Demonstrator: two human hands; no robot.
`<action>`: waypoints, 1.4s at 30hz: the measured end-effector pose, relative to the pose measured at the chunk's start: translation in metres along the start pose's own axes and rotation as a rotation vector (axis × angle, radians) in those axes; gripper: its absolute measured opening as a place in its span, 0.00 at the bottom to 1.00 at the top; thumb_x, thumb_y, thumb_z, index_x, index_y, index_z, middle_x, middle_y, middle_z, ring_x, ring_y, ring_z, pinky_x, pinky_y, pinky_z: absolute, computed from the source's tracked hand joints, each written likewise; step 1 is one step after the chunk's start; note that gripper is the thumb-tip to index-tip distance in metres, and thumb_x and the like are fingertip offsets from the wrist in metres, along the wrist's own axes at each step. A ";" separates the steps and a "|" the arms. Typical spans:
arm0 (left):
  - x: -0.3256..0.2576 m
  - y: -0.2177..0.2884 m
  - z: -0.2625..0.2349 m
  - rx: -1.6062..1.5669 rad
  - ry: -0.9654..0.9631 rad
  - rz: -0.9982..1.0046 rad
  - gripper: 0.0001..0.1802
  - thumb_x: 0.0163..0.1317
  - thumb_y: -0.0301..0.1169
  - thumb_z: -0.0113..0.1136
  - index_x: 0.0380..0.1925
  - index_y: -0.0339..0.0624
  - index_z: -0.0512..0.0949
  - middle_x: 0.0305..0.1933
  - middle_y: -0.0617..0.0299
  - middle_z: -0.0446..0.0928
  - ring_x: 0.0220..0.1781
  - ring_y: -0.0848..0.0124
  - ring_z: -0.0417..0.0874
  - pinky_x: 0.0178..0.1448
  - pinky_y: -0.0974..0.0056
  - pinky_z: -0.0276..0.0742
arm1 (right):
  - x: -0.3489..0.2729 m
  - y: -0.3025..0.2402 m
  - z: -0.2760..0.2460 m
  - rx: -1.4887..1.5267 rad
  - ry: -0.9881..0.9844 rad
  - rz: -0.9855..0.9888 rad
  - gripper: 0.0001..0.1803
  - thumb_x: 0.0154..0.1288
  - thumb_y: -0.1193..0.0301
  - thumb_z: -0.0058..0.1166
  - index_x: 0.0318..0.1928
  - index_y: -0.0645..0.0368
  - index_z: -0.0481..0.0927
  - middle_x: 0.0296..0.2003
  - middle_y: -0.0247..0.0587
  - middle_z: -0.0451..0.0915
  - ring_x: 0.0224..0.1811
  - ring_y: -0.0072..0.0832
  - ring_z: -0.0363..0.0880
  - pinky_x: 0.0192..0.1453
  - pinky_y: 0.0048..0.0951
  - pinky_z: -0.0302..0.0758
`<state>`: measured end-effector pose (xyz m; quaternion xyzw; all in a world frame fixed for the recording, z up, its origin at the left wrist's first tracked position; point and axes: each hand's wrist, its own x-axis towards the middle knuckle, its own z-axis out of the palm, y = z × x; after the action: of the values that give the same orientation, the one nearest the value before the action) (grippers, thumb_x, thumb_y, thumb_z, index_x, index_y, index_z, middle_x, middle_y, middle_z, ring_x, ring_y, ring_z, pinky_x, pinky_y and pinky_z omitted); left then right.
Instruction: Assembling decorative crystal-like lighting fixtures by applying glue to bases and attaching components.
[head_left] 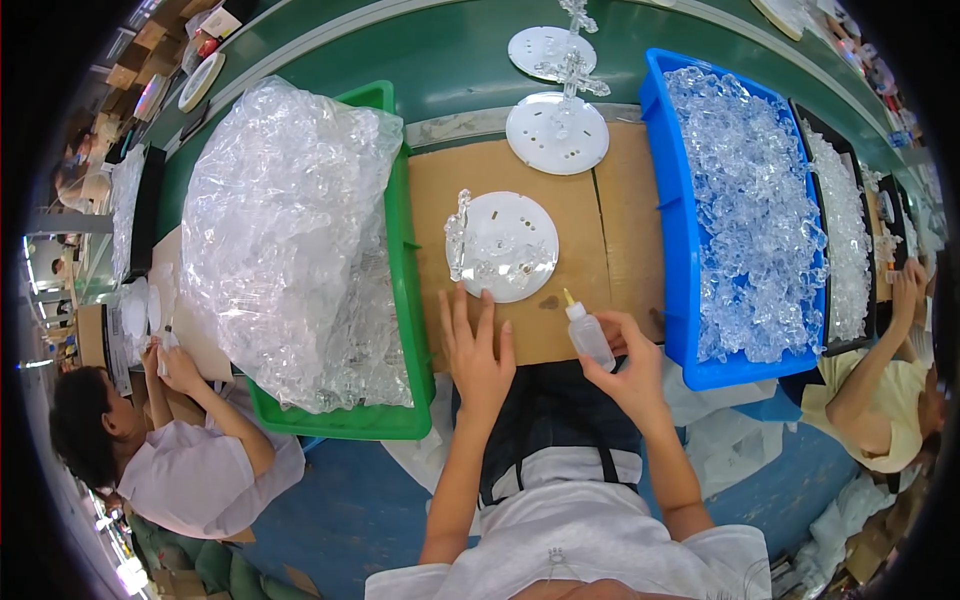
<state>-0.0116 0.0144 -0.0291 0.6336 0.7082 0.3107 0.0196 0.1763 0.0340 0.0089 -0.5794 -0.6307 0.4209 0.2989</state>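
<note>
A round white plate (pixel 522 228) with small slots lies on the brown cardboard in front of me. Along its left edge stands a clear, cross-like plastic piece (pixel 457 238), and other clear bits show on its lower half. My left hand (pixel 476 358) rests open by the plate's near edge, fingers spread, the fingertips at or just touching the rim. In my right hand (pixel 638 378) is a small translucent squeeze bottle (pixel 590 340), gripped between thumb and fingers. Its thin yellow nozzle points up and left, apart from the plate.
On the left, a green bin (pixel 402 300) holds a big clear bag (pixel 285 230) of plastic parts. At right stands a blue bin (pixel 682 250) full of clear pieces. Beyond the cardboard sit two white discs (pixel 540 150) bearing upright clear pieces. Co-workers sit on both sides.
</note>
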 end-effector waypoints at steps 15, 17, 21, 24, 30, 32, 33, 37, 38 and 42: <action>-0.012 0.026 0.018 -0.137 -0.098 0.085 0.21 0.56 0.28 0.57 0.52 0.36 0.74 0.54 0.47 0.70 0.61 0.50 0.68 0.61 0.51 0.64 | 0.003 -0.004 -0.002 -0.112 -0.040 -0.023 0.23 0.44 0.71 0.64 0.44 0.60 0.75 0.25 0.40 0.79 0.26 0.27 0.79 0.32 0.24 0.75; -0.013 0.026 0.018 -0.128 -0.106 0.080 0.21 0.57 0.28 0.57 0.52 0.37 0.74 0.54 0.47 0.70 0.61 0.50 0.67 0.61 0.51 0.63 | 0.006 -0.004 0.001 -0.146 -0.045 -0.003 0.23 0.44 0.70 0.64 0.44 0.60 0.75 0.25 0.40 0.78 0.25 0.26 0.78 0.32 0.25 0.75; -0.015 0.024 0.018 -0.114 -0.117 0.078 0.21 0.57 0.28 0.57 0.52 0.37 0.74 0.55 0.47 0.69 0.62 0.51 0.67 0.62 0.49 0.61 | 0.008 -0.007 0.003 -0.164 -0.028 0.009 0.23 0.43 0.71 0.63 0.44 0.60 0.75 0.23 0.39 0.77 0.24 0.26 0.77 0.31 0.25 0.74; -0.015 0.024 0.018 -0.107 -0.124 0.076 0.21 0.57 0.28 0.57 0.53 0.37 0.73 0.55 0.47 0.69 0.62 0.51 0.67 0.63 0.49 0.60 | 0.008 -0.004 0.006 -0.146 -0.012 -0.025 0.23 0.43 0.71 0.63 0.44 0.60 0.75 0.22 0.38 0.76 0.23 0.26 0.76 0.30 0.24 0.74; -0.013 0.021 0.013 -0.134 -0.121 0.073 0.20 0.58 0.27 0.56 0.52 0.37 0.73 0.54 0.48 0.71 0.61 0.54 0.68 0.63 0.50 0.61 | 0.009 -0.005 0.006 -0.143 0.008 -0.028 0.23 0.43 0.72 0.63 0.44 0.60 0.75 0.22 0.38 0.76 0.22 0.26 0.75 0.29 0.24 0.73; -0.010 0.020 0.008 -0.158 -0.107 0.078 0.19 0.58 0.26 0.55 0.52 0.36 0.74 0.53 0.48 0.72 0.59 0.55 0.71 0.61 0.53 0.64 | 0.008 -0.007 0.006 -0.138 0.003 -0.011 0.23 0.43 0.72 0.63 0.44 0.60 0.75 0.22 0.38 0.76 0.23 0.27 0.75 0.30 0.25 0.73; -0.007 0.021 0.004 -0.272 -0.044 -0.047 0.18 0.58 0.25 0.56 0.50 0.35 0.74 0.51 0.47 0.72 0.55 0.54 0.73 0.57 0.56 0.68 | 0.008 -0.006 0.006 -0.137 0.004 -0.009 0.23 0.43 0.72 0.63 0.44 0.60 0.75 0.22 0.38 0.76 0.23 0.27 0.75 0.30 0.25 0.73; 0.018 0.023 -0.004 -0.399 0.047 -0.262 0.18 0.55 0.23 0.60 0.48 0.35 0.75 0.37 0.53 0.75 0.33 0.65 0.76 0.35 0.68 0.71 | 0.003 -0.005 0.002 -0.094 -0.026 0.011 0.23 0.43 0.71 0.63 0.44 0.60 0.75 0.24 0.39 0.77 0.25 0.27 0.76 0.32 0.26 0.73; 0.025 0.024 -0.006 -0.508 -0.033 -0.384 0.20 0.54 0.23 0.62 0.49 0.35 0.75 0.33 0.56 0.75 0.28 0.70 0.73 0.31 0.69 0.69 | 0.002 -0.005 0.002 -0.097 -0.045 0.007 0.23 0.43 0.71 0.63 0.44 0.60 0.75 0.25 0.40 0.77 0.26 0.27 0.77 0.34 0.26 0.74; 0.040 0.022 0.012 -0.810 -0.068 -0.515 0.21 0.53 0.23 0.65 0.50 0.39 0.78 0.20 0.78 0.57 0.21 0.86 0.54 0.25 0.77 0.48 | 0.005 -0.010 0.003 -0.095 -0.078 0.029 0.23 0.43 0.71 0.63 0.44 0.60 0.75 0.26 0.40 0.78 0.28 0.28 0.78 0.35 0.25 0.75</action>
<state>0.0050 0.0557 -0.0145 0.3888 0.6629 0.5260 0.3644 0.1683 0.0388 0.0162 -0.5853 -0.6525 0.4170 0.2402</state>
